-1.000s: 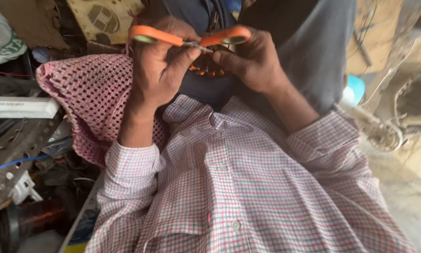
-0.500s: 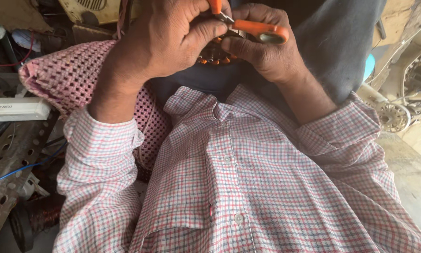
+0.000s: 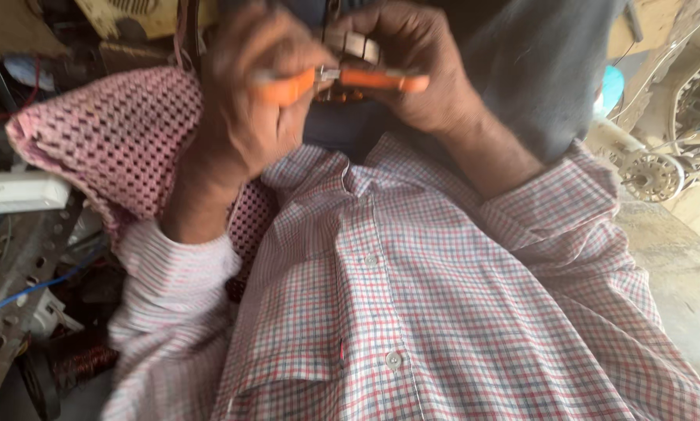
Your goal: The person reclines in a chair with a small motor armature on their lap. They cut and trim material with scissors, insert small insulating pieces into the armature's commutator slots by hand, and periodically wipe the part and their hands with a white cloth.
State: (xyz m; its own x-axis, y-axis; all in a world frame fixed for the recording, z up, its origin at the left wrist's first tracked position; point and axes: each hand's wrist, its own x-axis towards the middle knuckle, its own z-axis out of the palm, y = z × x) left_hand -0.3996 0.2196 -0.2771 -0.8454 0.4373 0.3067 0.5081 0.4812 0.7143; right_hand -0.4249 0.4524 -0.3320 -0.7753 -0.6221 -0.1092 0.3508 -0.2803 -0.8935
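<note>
I look down over my checked shirt (image 3: 412,312) at both hands raised in front of me. My left hand (image 3: 241,125) is blurred and closed around one orange handle of a pair of pliers (image 3: 291,87). Closed on the other orange handle (image 3: 385,79) is my right hand (image 3: 424,74), with a small pale piece (image 3: 354,45) pinched under its fingers. A small copper-coloured wound part (image 3: 342,96) sits just under the tool between the hands, mostly hidden. Grey trousers (image 3: 537,62) lie behind the hands.
A pink chequered cloth (image 3: 108,132) is draped at the left. Below it are a white bar (image 3: 15,191), a perforated metal rail (image 3: 7,304), a blue wire (image 3: 30,290) and a copper coil (image 3: 85,362). At the right stand a white wheel-shaped part (image 3: 650,175) and a turquoise object (image 3: 611,87).
The orange handles were spread wide a second ago; they now lie closer together in one line. Both hands have shifted within the view, and the left hand is in motion.
</note>
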